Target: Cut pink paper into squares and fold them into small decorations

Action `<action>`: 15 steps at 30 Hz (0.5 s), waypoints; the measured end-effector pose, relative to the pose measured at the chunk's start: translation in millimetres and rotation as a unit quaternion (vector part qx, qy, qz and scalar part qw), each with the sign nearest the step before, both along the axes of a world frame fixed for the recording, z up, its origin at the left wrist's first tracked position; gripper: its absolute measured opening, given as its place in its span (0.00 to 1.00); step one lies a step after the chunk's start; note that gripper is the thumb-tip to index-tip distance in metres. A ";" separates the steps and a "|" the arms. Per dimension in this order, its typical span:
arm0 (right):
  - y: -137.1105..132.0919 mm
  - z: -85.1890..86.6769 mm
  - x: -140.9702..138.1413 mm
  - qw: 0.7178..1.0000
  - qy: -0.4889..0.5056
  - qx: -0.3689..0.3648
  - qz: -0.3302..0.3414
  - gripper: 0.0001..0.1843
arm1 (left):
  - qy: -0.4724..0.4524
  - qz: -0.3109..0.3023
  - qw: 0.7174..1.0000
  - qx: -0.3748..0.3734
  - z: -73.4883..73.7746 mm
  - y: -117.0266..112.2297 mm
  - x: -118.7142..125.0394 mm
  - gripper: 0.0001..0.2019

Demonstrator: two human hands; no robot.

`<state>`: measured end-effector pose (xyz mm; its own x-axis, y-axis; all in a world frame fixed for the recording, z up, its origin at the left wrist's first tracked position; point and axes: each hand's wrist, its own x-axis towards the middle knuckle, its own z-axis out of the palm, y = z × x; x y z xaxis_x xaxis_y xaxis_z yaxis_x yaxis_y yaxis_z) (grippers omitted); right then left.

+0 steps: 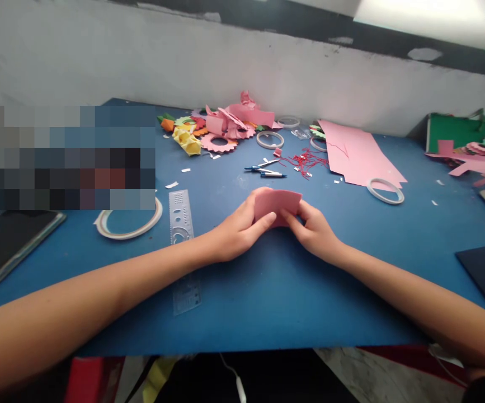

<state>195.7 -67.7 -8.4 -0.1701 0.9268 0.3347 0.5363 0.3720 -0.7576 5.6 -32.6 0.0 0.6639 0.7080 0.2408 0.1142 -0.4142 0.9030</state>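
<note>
A small piece of pink paper (276, 204) is held up between both hands over the blue table, slightly bowed. My left hand (246, 226) grips its left side, thumb across the front and fingers behind. On the right side, my right hand (315, 230) pinches the same paper, thumb low on its face. A clear plastic stencil ruler (180, 215) lies beneath my left forearm, which covers its middle. Beyond the hands rest a blue compass (261, 166) and a blue pen-like tool (273, 174), near tangled red thread (305, 162).
Pink paper pieces (229, 120) and yellow folded paper (187, 140) are heaped at the back. A large pink sheet (357, 151) lies right of them. Tape rolls (385, 191) are scattered about. A dark flat device (11, 246) lies left, a dark blue object (483, 274) right.
</note>
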 end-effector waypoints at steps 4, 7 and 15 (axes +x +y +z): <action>-0.9 1.1 0.3 0.999 -0.009 0.033 -0.016 0.14 | 0.003 0.023 0.995 0.102 1.9 3.2 -2.5 0.16; -0.1 1.4 1.0 0.999 -0.031 0.025 0.009 0.12 | 0.040 0.070 0.989 0.126 -3.2 10.9 -7.9 0.14; 1.5 -0.2 5.7 0.998 -0.058 0.033 -0.021 0.15 | 0.123 0.084 0.974 0.169 3.3 15.3 -15.0 0.14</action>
<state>201.4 -66.1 -8.7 -0.1728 0.9109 0.3748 0.6351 0.3939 -0.6645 -9.4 -17.3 3.4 0.6127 0.7193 0.3274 0.4023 -0.6405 0.6542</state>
